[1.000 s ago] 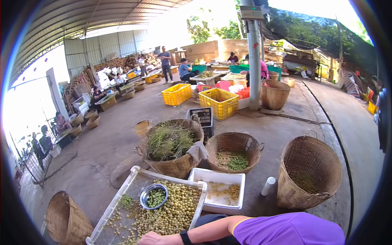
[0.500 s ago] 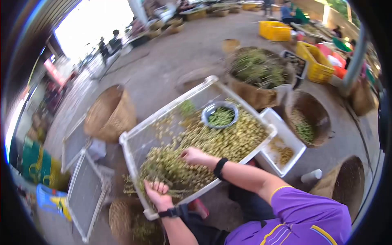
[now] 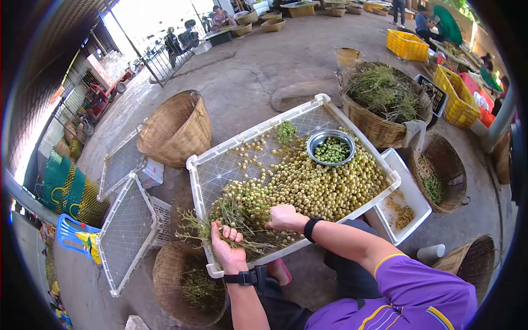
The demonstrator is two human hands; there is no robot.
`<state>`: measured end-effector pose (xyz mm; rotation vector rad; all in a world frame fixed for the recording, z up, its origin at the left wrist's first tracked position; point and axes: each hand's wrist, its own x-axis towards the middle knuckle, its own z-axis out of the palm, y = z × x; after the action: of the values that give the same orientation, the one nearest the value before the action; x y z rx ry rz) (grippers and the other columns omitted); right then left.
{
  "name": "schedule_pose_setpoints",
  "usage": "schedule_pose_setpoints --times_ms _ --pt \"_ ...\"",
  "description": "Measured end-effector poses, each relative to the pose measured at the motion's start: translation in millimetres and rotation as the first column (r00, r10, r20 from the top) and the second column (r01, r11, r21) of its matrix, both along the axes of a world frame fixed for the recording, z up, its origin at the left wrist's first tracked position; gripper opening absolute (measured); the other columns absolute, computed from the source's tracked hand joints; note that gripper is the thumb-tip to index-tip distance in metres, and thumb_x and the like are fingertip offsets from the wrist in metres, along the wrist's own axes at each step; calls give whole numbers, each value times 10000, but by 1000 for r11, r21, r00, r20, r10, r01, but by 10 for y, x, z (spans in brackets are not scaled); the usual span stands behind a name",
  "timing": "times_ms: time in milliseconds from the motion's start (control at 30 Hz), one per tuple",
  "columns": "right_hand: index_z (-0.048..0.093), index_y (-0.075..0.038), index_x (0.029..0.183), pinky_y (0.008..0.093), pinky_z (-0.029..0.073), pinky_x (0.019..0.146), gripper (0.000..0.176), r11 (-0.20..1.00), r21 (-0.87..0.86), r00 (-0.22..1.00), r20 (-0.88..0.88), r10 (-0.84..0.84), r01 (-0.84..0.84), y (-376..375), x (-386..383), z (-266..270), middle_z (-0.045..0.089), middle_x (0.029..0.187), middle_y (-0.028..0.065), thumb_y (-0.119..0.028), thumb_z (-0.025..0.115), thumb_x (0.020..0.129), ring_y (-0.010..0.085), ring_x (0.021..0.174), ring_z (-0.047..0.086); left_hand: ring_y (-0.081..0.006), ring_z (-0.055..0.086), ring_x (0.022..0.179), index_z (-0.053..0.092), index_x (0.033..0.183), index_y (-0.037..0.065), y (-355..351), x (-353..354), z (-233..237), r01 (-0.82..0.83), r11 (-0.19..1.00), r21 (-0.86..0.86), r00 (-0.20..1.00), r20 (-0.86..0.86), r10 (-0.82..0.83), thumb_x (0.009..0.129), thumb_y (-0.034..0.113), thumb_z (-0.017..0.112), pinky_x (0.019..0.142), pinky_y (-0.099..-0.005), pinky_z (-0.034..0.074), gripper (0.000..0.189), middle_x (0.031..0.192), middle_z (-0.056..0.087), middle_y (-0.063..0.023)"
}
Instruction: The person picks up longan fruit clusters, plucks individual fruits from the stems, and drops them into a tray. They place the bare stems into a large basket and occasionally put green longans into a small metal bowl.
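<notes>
My left hand [image 3: 228,254], palm up at the near left corner of the white mesh tray [image 3: 253,133], has its fingers curled around a bunch of thin green stems [image 3: 193,226]. The stems stick out on both sides of it. Just to the right, my right hand [image 3: 287,218] is closed over the edge of the stem pile, knuckles up; what its fingers pinch is hidden. Small round yellow-green fruits [image 3: 324,190] cover the tray's middle and right. Among them sits a metal bowl [image 3: 311,151] of greener fruits [image 3: 334,149].
A wicker basket [image 3: 177,129] stands beyond the tray's left, another with stems [image 3: 382,93] beyond its right. A white bin [image 3: 416,201] touches the right side. Mesh trays [image 3: 126,236] lean at left. A basket [image 3: 165,275] is near my left forearm. People sit in the background.
The view has shifted, so the tray appears farther right. My right hand has come slightly nearer my body, down to the stem pile. My left hand stays at the tray's corner with the stems.
</notes>
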<state>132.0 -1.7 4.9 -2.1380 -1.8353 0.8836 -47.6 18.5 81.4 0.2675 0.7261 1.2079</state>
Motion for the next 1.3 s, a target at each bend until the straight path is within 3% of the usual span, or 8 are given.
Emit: schedule_pose_setpoints --times_ms 167,233,300,433,567,700,900,1300 --pt "638 12 705 418 497 618 393 996 59 998 -29 -61 62 -31 -136 49 631 712 198 -378 594 734 335 701 631 -114 437 539 526 1045 98 126 12 109 -110 994 27 951 -287 113 898 230 518 458 -254 384 198 695 489 -13" --pt "662 1 819 415 506 697 261 953 -264 964 -177 -197 146 9 -99 199 641 861 215 -216 558 718 352 818 632 -120 448 559 525 1058 94 232 -106 -122 -74 997 19 917 -391 76 890 223 532 479 -260 393 212 735 515 -20" --pt "676 -26 768 370 514 574 240 959 -30 958 -46 -284 282 109 -51 -172 660 737 152 -210 526 736 278 660 654 -111 423 546 545 1035 100 264 -161 -256 -55 998 -2 940 -338 51 894 217 525 477 -255 374 184 726 501 -10" --pt "669 -35 744 299 435 392 251 889 -261 576 -686 -444 376 232 334 -507 633 601 76 -210 507 820 157 451 574 -88 370 524 574 1011 120 241 -105 -299 59 998 -24 965 -256 -63 907 191 499 452 -247 321 146 702 472 8" --pt "606 4 846 348 472 645 268 914 -24 834 -399 -381 406 102 468 408 639 723 95 -218 456 864 203 676 615 -90 384 517 578 1032 114 242 -21 -358 116 993 -19 966 -230 -117 900 177 507 451 -250 332 163 707 486 6" --pt "579 10 839 322 443 529 263 918 40 796 -514 -319 394 28 560 563 591 672 73 -230 486 889 155 544 535 -100 442 527 598 977 84 216 121 -365 127 992 -8 938 -323 -123 889 153 521 440 -257 363 136 736 551 -24" --pt "512 -64 854 192 353 395 176 914 -224 356 -869 -345 338 -64 569 571 522 673 -20 -215 463 931 43 477 442 -137 516 529 569 943 57 106 504 -605 190 980 -61 868 -455 -197 874 141 537 408 -269 407 114 793 608 -83" --pt "581 -34 1038 218 416 431 243 892 -20 530 -798 -286 452 -160 433 471 585 704 12 -217 520 889 66 515 505 -86 436 547 571 998 62 6 741 -471 298 950 -95 891 -329 -313 865 238 586 430 -223 351 221 807 589 -35"
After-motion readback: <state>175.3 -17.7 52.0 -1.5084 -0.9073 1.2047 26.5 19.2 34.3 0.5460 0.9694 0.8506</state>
